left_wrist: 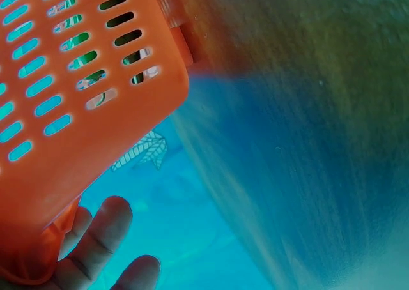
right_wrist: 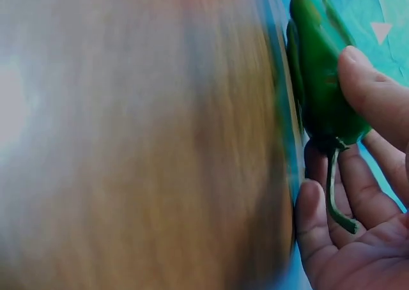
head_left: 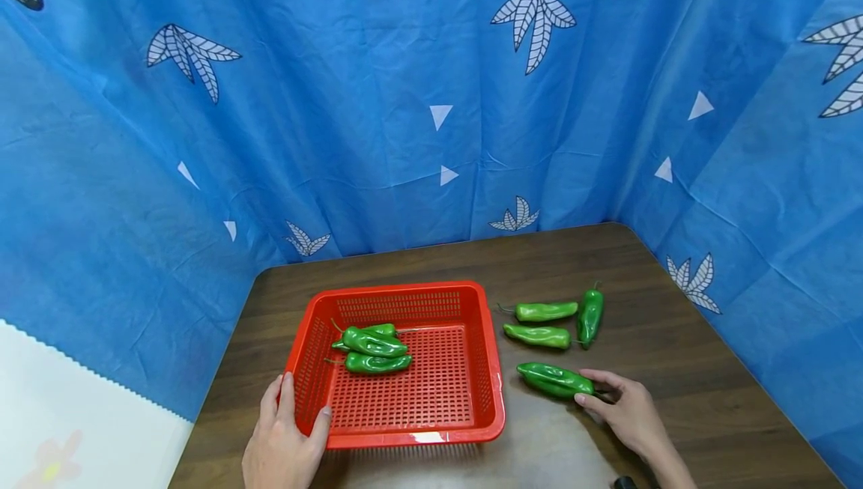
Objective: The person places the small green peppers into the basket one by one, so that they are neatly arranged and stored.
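My left hand (head_left: 283,433) holds the near left corner of a red plastic basket (head_left: 495,369), with the thumb at the front rim and fingers along the left side. In the left wrist view, fingers (left_wrist: 102,232) show beside the basket's slotted wall (left_wrist: 128,79). Three green peppers (head_left: 374,342) lie together in the left part of the basket. To its right, my right hand (head_left: 627,407) pinches a large dark green pepper (head_left: 553,379) near its stem end, low over the table. The right wrist view shows the thumb against this pepper (right_wrist: 326,79), its stem pointing toward the palm.
Behind the held pepper, two lighter green peppers, one farther back (head_left: 546,311) and one nearer (head_left: 539,335), lie on the wooden table (head_left: 674,339). A darker pepper (head_left: 590,317) lies lengthwise at their right. Blue patterned curtains (head_left: 377,137) surround the table's back and sides.
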Available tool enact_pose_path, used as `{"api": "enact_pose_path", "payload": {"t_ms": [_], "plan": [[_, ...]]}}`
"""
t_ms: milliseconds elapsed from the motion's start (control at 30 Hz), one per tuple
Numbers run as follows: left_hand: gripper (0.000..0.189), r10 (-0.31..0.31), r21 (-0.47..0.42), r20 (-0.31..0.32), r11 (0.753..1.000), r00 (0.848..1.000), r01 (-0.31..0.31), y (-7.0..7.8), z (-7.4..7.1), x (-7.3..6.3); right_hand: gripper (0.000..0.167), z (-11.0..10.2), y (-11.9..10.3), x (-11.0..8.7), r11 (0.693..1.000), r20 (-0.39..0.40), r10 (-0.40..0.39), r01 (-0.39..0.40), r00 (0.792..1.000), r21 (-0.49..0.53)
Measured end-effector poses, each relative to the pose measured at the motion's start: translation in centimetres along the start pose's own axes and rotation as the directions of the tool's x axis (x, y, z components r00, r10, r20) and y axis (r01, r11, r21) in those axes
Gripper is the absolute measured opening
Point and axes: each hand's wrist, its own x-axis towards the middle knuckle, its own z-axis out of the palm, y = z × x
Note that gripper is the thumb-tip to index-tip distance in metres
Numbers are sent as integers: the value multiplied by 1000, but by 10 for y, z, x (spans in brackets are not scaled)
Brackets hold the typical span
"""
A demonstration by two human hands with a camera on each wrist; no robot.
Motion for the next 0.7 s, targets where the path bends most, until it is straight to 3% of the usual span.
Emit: {"api": "enact_pose_path", "payload": {"t_ms": [200, 467, 700], "plan": [[87, 10, 3, -8, 1000, 1000, -10, 0, 0, 0, 52, -4, -3, -1, 1000, -14, 0, 0, 1000, -12], [87, 12, -2, -1, 1000, 1000, -12, 0, 0, -1, 47, -8, -9, 4, 994, -99, -111, 112, 989, 9], [87, 12, -6, 3, 1000, 1000, -12, 0, -1, -2, 47, -15, -13, 6, 990, -120, -139, 139, 983, -6]]}}
